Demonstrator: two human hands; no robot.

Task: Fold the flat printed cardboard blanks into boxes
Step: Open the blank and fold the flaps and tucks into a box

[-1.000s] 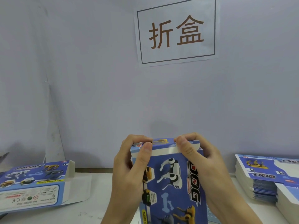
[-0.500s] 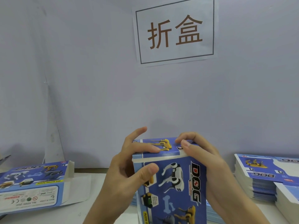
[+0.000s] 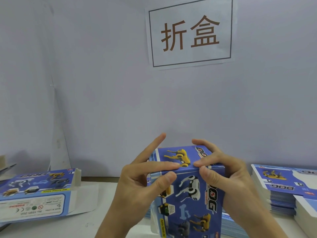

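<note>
Standing upright on the bench, the box sits between both hands: left hand and right hand each pinch its closed top edge, thumbs on front.

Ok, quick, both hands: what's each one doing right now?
Left hand: pinching the box at its top front edge, thumb against straight fingers.
Right hand: curled round the box's top right corner.

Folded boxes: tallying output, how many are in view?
2: one box upright between both hands at centre, one finished box lying at left. Others may be out of view.
</note>
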